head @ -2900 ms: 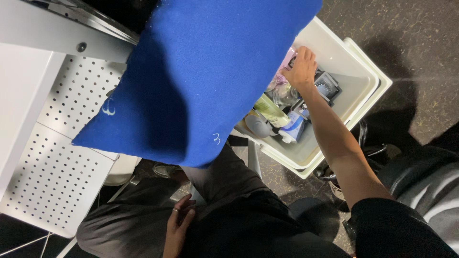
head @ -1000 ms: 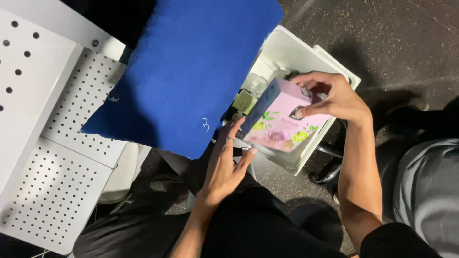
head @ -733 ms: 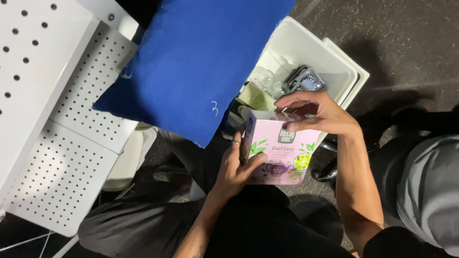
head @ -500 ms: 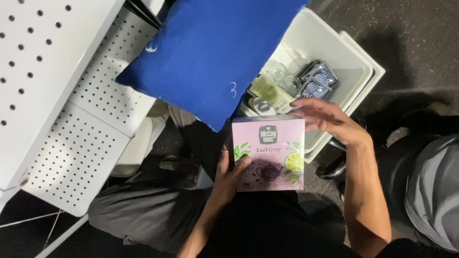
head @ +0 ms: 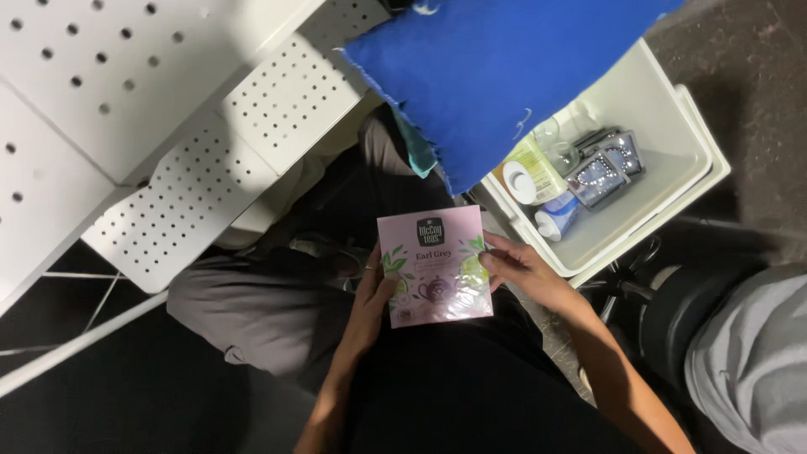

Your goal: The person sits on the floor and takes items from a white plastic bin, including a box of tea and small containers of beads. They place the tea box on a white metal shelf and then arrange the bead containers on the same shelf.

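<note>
Head view: a square pink tea box (head: 434,266) sits at frame centre, gripped by the left hand (head: 371,296) and right hand (head: 519,269) on its sides. Since earlier, it has lowered away from the white bin (head: 672,160), upper right.

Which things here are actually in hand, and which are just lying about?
In hand: pink tea box, held by left hand and right hand.

Lying about: blue cushion, white bin with foil packets and bottles, perforated white panels.
</note>
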